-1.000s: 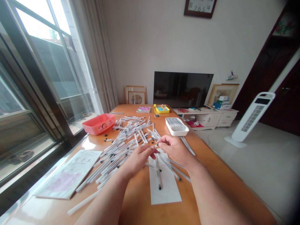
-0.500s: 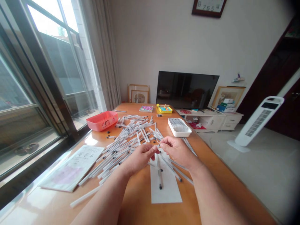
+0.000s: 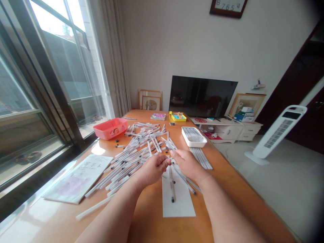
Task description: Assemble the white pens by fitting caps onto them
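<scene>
My left hand (image 3: pixel 152 169) and my right hand (image 3: pixel 186 163) meet fingertip to fingertip over the wooden table (image 3: pixel 235 189). Both are pinched closed, seemingly on a thin white pen between them, which is mostly hidden by the fingers. Just beyond them lies a wide heap of white pens with black tips (image 3: pixel 136 148). Under the hands a white sheet of paper (image 3: pixel 178 202) carries a few pens (image 3: pixel 172 192).
A red plastic basket (image 3: pixel 110 128) stands at the left, a white tray (image 3: pixel 193 136) of pens at the right with a row of pens (image 3: pixel 201 158) beside it. A booklet (image 3: pixel 78 179) lies near the window. Small boxes, a television and a tower fan are farther back.
The view has shifted slightly. My hands stay together and have drawn a little closer to me, lower over the paper.
</scene>
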The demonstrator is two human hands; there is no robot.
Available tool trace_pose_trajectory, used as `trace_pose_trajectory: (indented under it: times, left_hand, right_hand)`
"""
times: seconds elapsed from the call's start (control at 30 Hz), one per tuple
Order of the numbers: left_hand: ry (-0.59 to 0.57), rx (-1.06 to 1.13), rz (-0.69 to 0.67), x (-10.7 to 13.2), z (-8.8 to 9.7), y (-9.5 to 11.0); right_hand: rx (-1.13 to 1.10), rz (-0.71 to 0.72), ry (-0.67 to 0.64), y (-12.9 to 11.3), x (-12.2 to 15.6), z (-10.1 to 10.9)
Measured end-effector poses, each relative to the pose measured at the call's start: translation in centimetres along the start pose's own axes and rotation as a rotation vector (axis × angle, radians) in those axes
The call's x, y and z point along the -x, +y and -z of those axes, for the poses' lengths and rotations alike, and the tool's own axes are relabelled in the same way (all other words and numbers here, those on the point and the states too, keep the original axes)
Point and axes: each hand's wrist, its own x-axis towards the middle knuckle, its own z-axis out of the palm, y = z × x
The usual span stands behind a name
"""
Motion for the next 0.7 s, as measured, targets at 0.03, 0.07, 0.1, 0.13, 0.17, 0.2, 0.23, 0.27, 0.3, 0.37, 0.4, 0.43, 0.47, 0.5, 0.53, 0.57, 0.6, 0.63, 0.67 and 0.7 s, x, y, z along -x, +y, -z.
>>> trace_pose_trajectory:
  times: [0.03,0.07,0.1,0.13,0.17,0.2,0.23,0.27,0.3,0.37,0.4,0.43,0.47,0.5,0.53,0.57,0.6,0.63,0.67,0.7]
  left_hand:
    - [0.006,-0.001,0.001,-0.03,-0.01,-0.04]
    - [0.010,0.000,0.003,-0.05,0.01,-0.07]
    - [0.013,0.002,0.003,-0.07,0.03,-0.07]
    - [0.017,0.003,0.003,-0.09,0.06,-0.08]
    - [0.021,0.004,0.003,-0.10,0.10,-0.08]
    - [0.024,0.005,0.006,-0.10,0.13,-0.08]
    - [0.027,0.008,0.012,-0.10,0.15,-0.09]
    - [0.032,0.015,0.022,-0.10,0.17,-0.10]
    - [0.035,0.023,0.033,-0.09,0.19,-0.10]
    - [0.039,0.040,0.047,-0.07,0.19,-0.10]
    - [0.043,0.045,0.050,-0.06,0.19,-0.09]
    - [0.046,0.045,0.050,-0.06,0.17,-0.08]
    - [0.048,0.043,0.050,-0.05,0.14,-0.09]
    - [0.049,0.039,0.049,-0.05,0.10,-0.11]
    - [0.049,0.033,0.046,-0.06,0.04,-0.14]
    - [0.048,0.025,0.042,-0.07,-0.03,-0.19]
    - [0.049,0.016,0.033,-0.08,-0.10,-0.25]
    - [0.051,0.006,0.020,-0.10,-0.18,-0.31]
    - [0.053,-0.005,0.007,-0.12,-0.26,-0.36]
    - [0.051,-0.015,-0.004,-0.15,-0.33,-0.41]
  right_hand:
    - [-0.032,-0.026,-0.007,0.15,-0.07,-0.16]
    - [-0.063,-0.053,-0.012,0.27,-0.13,-0.30]
    - [-0.093,-0.079,-0.011,0.35,-0.18,-0.40]
    - [-0.121,-0.098,-0.003,0.37,-0.22,-0.47]
    - [-0.148,-0.109,0.009,0.35,-0.25,-0.49]
    - [-0.174,-0.113,0.018,0.28,-0.25,-0.46]
    - [-0.197,-0.110,0.024,0.18,-0.24,-0.39]
    - [-0.215,-0.099,0.024,0.06,-0.21,-0.30]
    - [-0.224,-0.081,0.024,-0.08,-0.17,-0.20]
    - [-0.214,-0.041,0.011,-0.30,-0.06,-0.06]
    - [-0.196,-0.023,0.009,-0.38,-0.01,-0.05]
    - [-0.172,-0.008,0.014,-0.42,0.03,-0.07]
    - [-0.143,0.003,0.024,-0.43,0.06,-0.13]
    - [-0.110,0.010,0.039,-0.40,0.07,-0.22]
    - [-0.073,0.017,0.058,-0.34,0.07,-0.33]
    - [-0.035,0.022,0.081,-0.26,0.04,-0.45]
    - [0.000,0.026,0.099,-0.15,0.00,-0.56]
    - [0.027,0.027,0.109,-0.03,-0.05,-0.66]
    - [0.044,0.025,0.109,0.11,-0.11,-0.73]
    - [0.048,0.019,0.102,0.24,-0.17,-0.78]
